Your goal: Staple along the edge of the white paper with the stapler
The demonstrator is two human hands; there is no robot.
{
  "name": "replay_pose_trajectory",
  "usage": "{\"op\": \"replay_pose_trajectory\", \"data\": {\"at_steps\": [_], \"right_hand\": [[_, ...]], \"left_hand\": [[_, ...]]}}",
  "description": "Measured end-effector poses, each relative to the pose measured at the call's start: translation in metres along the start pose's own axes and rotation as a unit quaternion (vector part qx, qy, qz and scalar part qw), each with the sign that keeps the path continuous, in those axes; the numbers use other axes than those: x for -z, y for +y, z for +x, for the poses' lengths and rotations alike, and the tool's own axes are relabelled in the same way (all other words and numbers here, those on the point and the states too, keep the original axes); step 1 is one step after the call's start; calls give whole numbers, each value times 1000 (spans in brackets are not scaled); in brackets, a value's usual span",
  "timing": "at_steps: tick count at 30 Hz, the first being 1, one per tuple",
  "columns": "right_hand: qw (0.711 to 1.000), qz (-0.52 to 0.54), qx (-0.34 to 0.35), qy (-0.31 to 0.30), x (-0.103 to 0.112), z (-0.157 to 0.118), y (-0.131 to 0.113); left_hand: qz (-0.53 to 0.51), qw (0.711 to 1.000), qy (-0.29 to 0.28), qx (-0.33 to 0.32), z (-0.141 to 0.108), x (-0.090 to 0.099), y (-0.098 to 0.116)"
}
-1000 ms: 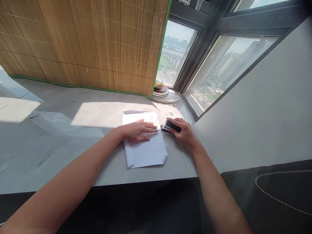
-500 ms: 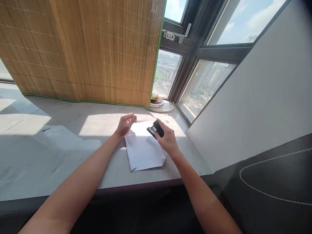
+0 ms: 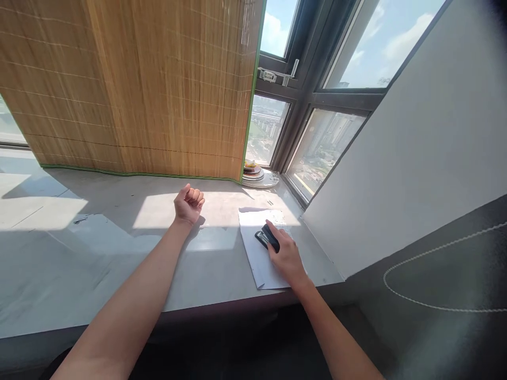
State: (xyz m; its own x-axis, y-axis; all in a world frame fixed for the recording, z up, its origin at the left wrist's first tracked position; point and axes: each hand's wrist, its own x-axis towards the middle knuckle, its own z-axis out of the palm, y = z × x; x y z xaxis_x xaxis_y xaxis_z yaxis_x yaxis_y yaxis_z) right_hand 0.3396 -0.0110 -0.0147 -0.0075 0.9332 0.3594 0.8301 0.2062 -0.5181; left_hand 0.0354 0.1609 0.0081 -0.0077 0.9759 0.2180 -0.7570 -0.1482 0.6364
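My right hand (image 3: 288, 258) grips a black stapler (image 3: 270, 238) over a white sheet of paper (image 3: 257, 264) on the pale windowsill. The paper lies flat near the sill's front edge, and its right part is hidden under my hand and wrist. My left hand (image 3: 189, 205) is closed in a fist to the left of the paper, apart from it, with the curled fingers turned up. Whether anything is inside that fist is hidden.
Plates (image 3: 259, 178) are stacked in the far corner by the window. A bamboo blind (image 3: 158, 95) hangs along the back. Small thin bits (image 3: 270, 202) lie behind the paper. A white wall (image 3: 396, 174) bounds the right, with a beaded cord (image 3: 386, 279) nearby.
The paper has slid to the right along with my right hand and the stapler. My left hand has come off the paper, moved left and curled into a fist. The view has shifted slightly.
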Motion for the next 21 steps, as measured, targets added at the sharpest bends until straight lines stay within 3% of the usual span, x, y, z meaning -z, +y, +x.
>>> {"op": "replay_pose_trajectory", "data": {"at_steps": [5,7,9,11,14,17,21], "right_hand": [[999,35,-9,-33,26,2,18],[996,86,-12,0,39,16,27],[990,124,-1,71,48,39,39],[990,98,33,92,45,68,52],[998,-2,62,-12,18,111,68],[986,-105,3,-132,-21,139,71],[977,-145,-37,-152,-68,153,47]], "left_hand": [[-31,999,-9,12,1,1,-1],[-43,999,-11,26,0,2,1],[-48,997,-19,54,-1,3,4],[-46,995,-32,79,-1,4,7],[-45,995,-48,81,2,10,14],[-57,996,-60,36,6,24,26],[-110,987,-62,-96,12,48,49]]}}
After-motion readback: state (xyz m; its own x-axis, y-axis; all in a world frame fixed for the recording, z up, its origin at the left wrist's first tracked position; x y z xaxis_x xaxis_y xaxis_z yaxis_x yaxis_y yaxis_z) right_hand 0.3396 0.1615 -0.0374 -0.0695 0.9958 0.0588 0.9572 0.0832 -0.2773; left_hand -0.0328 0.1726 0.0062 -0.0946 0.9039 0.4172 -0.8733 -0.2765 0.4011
